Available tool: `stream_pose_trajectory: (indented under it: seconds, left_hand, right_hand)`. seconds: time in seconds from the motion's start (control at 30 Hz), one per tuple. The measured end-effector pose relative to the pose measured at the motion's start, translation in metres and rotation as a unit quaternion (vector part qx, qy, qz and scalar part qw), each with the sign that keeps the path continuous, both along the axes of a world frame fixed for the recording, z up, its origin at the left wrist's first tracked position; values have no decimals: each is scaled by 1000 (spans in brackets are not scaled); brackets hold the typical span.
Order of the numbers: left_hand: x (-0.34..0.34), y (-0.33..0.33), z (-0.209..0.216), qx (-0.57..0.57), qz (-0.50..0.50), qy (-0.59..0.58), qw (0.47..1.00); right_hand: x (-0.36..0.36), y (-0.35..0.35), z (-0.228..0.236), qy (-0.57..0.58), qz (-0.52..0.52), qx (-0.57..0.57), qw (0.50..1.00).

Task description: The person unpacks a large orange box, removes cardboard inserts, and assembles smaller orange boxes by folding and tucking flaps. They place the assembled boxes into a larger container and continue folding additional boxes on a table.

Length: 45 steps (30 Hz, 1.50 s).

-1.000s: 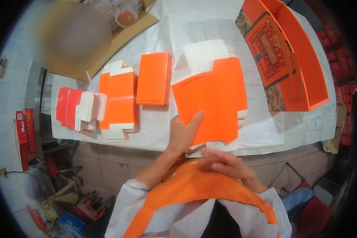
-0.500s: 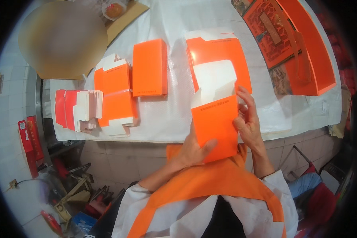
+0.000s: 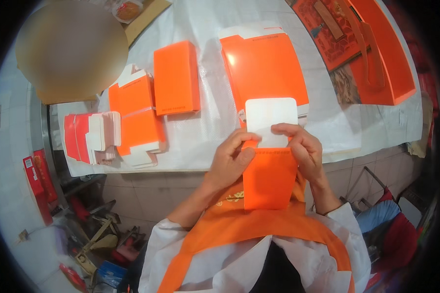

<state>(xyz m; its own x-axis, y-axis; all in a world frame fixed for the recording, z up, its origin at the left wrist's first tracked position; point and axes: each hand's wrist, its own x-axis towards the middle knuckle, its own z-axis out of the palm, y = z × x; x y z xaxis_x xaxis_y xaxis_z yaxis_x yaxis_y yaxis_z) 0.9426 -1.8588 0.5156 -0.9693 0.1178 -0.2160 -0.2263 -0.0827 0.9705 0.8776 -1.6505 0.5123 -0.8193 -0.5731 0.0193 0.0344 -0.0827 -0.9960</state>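
An orange carton [image 3: 270, 178] stands upright against my apron, its white end flap [image 3: 271, 115] raised and pointing away from me. My left hand [image 3: 232, 158] grips the carton's upper left corner, thumb on the orange face. At the upper right corner my right hand [image 3: 302, 151] has its fingers bent over the base of the flap. Just beyond lies a stack of flat orange carton blanks [image 3: 266, 73] with white edges. Left of it rests a closed orange box [image 3: 177, 78].
At the left are strapped orange blanks [image 3: 141, 128] and a bundle of red-and-white blanks [image 3: 78, 137]. A large orange gift box [image 3: 391, 58] with a handle stands far right. Cardboard [image 3: 149, 19] lies at the back left. The white-covered table's front edge is near my hands.
My left hand has moved from the carton's lower left side up to its top corner. The carton has straightened, and my right hand has closed in on the flap's base.
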Motion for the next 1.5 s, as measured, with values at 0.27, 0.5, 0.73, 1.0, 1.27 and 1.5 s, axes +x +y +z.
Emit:
stream_pose_trajectory:
  seconds: [0.27,0.5,0.73,1.0,1.27,1.5]
  left_hand:
    - [-6,28,14,82,203,146,965]
    - [-9,21,10,9,163,230,960]
    - [-10,23,28,5,156,79,985]
    - [-14,18,32,-36,101,40,993]
    - [-10,20,23,-31,127,94,987]
    - [-6,24,14,-63,152,159,973]
  right_hand:
    - [10,-45,36,21,-236,-168,957]
    - [10,-16,18,33,-44,-105,993]
    - [8,-24,37,-13,-114,-51,992]
    - [1,-19,31,40,-78,20,996]
    - [1,-17,30,38,-65,21,997]
    - [-1,-16,22,31,-48,-1,998]
